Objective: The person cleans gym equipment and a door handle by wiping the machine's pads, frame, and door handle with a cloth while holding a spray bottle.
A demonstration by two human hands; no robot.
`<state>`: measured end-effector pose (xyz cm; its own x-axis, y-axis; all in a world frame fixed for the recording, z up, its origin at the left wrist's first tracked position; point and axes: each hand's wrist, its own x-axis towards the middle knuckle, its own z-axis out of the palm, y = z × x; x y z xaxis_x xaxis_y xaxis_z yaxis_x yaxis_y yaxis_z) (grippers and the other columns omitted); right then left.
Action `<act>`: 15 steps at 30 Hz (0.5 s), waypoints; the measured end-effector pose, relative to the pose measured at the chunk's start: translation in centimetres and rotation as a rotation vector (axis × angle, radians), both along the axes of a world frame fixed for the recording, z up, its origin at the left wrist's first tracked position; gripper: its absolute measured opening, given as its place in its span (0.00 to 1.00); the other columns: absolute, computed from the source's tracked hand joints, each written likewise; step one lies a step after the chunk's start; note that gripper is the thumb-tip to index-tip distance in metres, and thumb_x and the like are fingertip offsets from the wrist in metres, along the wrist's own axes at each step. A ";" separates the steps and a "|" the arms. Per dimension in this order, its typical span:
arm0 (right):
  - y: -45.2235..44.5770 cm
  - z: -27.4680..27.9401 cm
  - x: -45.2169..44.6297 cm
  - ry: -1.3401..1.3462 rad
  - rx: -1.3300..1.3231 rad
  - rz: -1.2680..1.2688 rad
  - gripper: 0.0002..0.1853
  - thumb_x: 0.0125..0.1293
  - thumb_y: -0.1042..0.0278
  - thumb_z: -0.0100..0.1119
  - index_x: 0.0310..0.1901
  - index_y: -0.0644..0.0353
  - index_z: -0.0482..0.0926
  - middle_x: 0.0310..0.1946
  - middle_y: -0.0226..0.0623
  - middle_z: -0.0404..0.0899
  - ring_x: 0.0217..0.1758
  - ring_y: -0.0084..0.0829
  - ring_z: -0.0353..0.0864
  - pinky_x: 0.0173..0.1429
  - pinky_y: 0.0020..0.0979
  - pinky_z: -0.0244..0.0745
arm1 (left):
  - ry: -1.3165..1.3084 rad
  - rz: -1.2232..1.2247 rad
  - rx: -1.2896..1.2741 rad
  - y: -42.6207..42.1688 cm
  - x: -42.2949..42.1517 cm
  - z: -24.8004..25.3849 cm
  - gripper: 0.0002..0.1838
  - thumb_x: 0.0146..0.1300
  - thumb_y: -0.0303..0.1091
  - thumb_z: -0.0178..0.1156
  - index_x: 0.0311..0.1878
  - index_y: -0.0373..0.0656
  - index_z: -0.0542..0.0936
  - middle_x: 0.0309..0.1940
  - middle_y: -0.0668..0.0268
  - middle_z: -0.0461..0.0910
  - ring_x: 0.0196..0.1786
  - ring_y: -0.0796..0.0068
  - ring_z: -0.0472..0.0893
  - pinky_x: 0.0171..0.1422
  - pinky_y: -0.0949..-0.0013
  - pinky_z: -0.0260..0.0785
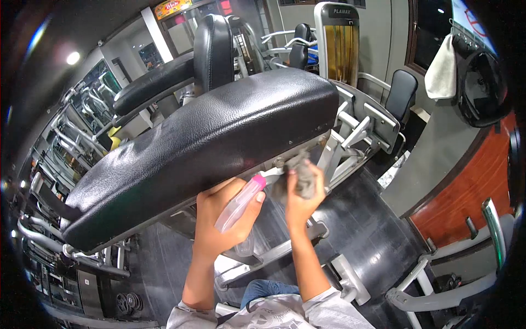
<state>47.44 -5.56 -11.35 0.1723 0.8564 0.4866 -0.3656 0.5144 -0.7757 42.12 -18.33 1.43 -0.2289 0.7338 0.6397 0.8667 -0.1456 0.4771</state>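
My left hand (211,219) is wrapped around a clear plastic bottle (236,211) with a pink top, held tilted just below the lower edge of a black padded bench (213,129). In my right hand (303,207) is a crumpled grey cloth (298,171), bunched between the fingers and slightly blurred. The cloth is up against or very near the metal frame (323,148) under the right part of the pad; whether it touches is hard to tell. Part of the frame behind my hands is hidden.
Another black pad (212,52) stands upright behind the bench. A weight machine (339,46) is at the back. On the right, a white cloth (441,71) and a black bag (482,90) hang on the wall. Metal machine arms (455,299) reach in at lower right above the dark floor (361,219).
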 end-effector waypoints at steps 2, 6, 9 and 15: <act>-1.7 0.3 0.9 -0.008 0.041 0.124 0.15 0.62 0.77 0.64 0.51 0.65 0.77 0.43 0.39 0.82 0.48 0.27 0.79 0.56 0.30 0.72 | -0.019 0.001 0.005 0.1 0.1 0.0 0.08 0.60 0.30 0.65 0.28 0.37 0.78 0.19 0.59 0.72 0.20 0.60 0.73 0.28 0.65 0.64; -4.1 0.9 1.7 0.024 -0.162 0.285 0.15 0.65 0.76 0.62 0.53 0.63 0.76 0.48 0.35 0.77 0.55 0.28 0.75 0.62 0.29 0.67 | -0.096 -0.012 0.058 -0.5 0.2 -0.4 0.09 0.59 0.31 0.65 0.28 0.35 0.78 0.20 0.60 0.74 0.21 0.71 0.71 0.28 0.68 0.61; -4.8 -1.2 2.3 0.133 -0.272 0.286 0.13 0.68 0.72 0.59 0.53 0.60 0.75 0.51 0.33 0.72 0.58 0.28 0.70 0.64 0.28 0.64 | -0.186 0.018 0.075 -2.6 -0.5 -2.1 0.09 0.60 0.31 0.64 0.28 0.35 0.80 0.20 0.64 0.76 0.22 0.77 0.76 0.28 0.71 0.64; -6.6 -4.2 3.2 0.036 -0.268 0.577 0.18 0.66 0.65 0.54 0.56 0.58 0.74 0.53 0.35 0.72 0.58 0.30 0.71 0.66 0.31 0.63 | -0.490 0.245 0.229 -9.3 -1.4 -6.7 0.13 0.61 0.34 0.65 0.26 0.36 0.76 0.17 0.64 0.70 0.20 0.74 0.68 0.26 0.69 0.59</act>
